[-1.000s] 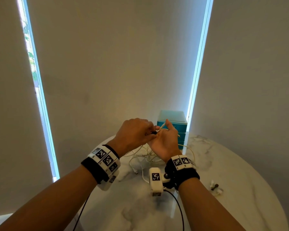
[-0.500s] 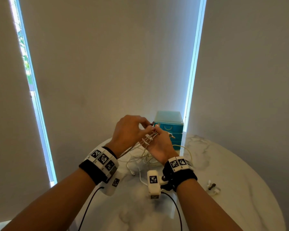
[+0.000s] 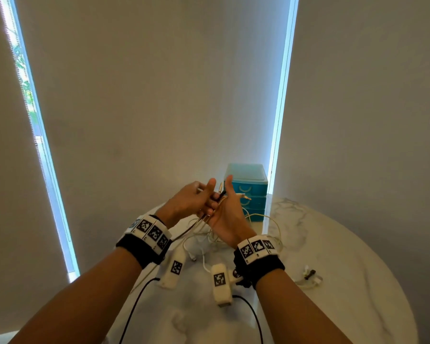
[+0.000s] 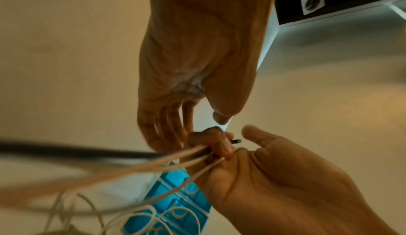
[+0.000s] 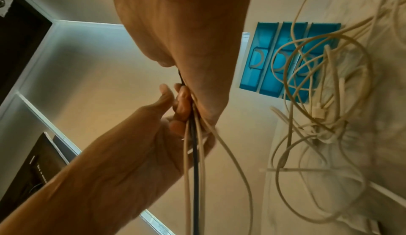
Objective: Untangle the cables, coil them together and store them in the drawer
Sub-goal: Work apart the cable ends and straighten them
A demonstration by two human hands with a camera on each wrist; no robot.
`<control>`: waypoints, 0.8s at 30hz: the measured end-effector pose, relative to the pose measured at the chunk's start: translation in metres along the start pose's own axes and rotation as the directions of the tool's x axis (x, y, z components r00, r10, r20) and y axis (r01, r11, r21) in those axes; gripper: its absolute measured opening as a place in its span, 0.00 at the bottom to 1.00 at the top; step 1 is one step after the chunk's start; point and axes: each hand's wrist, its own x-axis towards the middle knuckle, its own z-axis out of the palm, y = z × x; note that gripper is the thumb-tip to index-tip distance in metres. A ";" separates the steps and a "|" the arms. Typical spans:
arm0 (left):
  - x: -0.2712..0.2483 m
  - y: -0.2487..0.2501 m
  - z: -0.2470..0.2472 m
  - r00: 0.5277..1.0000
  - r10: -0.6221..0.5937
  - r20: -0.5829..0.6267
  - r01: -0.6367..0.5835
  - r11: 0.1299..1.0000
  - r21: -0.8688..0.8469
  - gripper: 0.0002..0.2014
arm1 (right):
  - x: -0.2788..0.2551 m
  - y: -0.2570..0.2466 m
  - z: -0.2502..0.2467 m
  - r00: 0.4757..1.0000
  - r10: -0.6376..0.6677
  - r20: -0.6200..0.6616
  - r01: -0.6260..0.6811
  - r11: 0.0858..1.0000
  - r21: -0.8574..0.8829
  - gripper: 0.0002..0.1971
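Note:
Above the table I hold a bundle of white cables and one black cable [image 3: 220, 194] [image 4: 175, 157] [image 5: 194, 152]. My right hand [image 3: 227, 214] [image 4: 219, 143] grips the bundle, fingers curled round it and thumb straight up. The left hand [image 3: 194, 199] [image 4: 169, 134] lies against the bundle with nearly straight fingers, thumb apart. Cable ends stick up between my hands. The rest of the cables hang down into a loose tangle [image 3: 209, 239] [image 5: 318, 117] on the table. Just behind my hands stands the blue drawer unit [image 3: 248, 184] [image 5: 263, 56], its three drawers closed.
The round white marble table [image 3: 333, 244] ends close to the blinds behind it. A small white and black cable piece [image 3: 308, 275] lies on it to the right of my right wrist. Black camera leads run from both wrists toward me.
My left hand has gone from pinching the cable ends to lying with straight fingers against them. Both hands have risen a little, and the ends now stick up between them.

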 end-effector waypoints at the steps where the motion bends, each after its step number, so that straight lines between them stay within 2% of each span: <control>1: -0.005 0.002 0.006 0.993 -0.059 0.105 0.063 0.997 -0.034 0.36 | 0.000 0.000 0.000 1.000 -0.021 -0.013 0.021 0.999 -0.035 0.30; 3: -0.010 0.000 0.018 0.977 -0.105 0.183 0.113 0.993 -0.029 0.43 | -0.005 -0.001 0.001 0.998 -0.044 -0.048 0.039 0.993 -0.114 0.24; 8: -0.007 -0.017 0.035 0.993 -0.080 0.084 0.075 0.995 0.068 0.46 | -0.011 -0.010 -0.008 0.993 -0.103 -0.058 0.088 0.971 -0.223 0.21; 11: 0.003 -0.030 0.035 1.000 0.006 -0.018 -0.003 0.985 0.174 0.58 | -0.005 -0.007 -0.015 0.973 -0.210 -0.100 0.137 0.865 -0.482 0.15; 13: 0.007 -0.034 0.032 0.996 0.041 -0.078 -0.017 0.957 0.290 0.62 | -0.004 -0.002 -0.021 0.957 -0.266 -0.115 0.152 0.798 -0.583 0.22; 15: 0.008 -0.035 0.036 0.996 0.054 -0.077 -0.020 0.923 0.385 0.58 | -0.001 0.004 -0.031 0.960 -0.260 -0.104 0.143 0.775 -0.616 0.39; 16: 0.008 -0.036 0.041 0.997 0.048 -0.054 -0.022 0.914 0.404 0.55 | -0.001 0.006 -0.034 0.961 -0.256 -0.108 0.134 0.767 -0.627 0.43; 18: 0.011 -0.035 0.052 1.000 0.005 0.023 -0.012 0.948 0.318 0.47 | -0.002 0.010 -0.041 0.957 -0.270 -0.108 0.145 0.765 -0.628 0.36; 21: 0.013 -0.030 0.072 0.995 -0.020 0.099 0.025 0.999 -0.046 0.25 | 0.002 0.010 -0.050 0.963 -0.247 -0.112 0.131 0.784 -0.607 0.28; 22: 0.016 -0.029 0.079 0.996 -0.002 0.088 0.014 0.991 -0.132 0.23 | 0.002 0.010 -0.054 0.964 -0.235 -0.122 0.117 0.792 -0.599 0.28; 24: 0.021 -0.029 0.093 0.998 0.043 0.034 -0.036 0.982 -0.187 0.25 | 0.005 0.008 -0.063 0.961 -0.233 -0.151 0.103 0.803 -0.587 0.33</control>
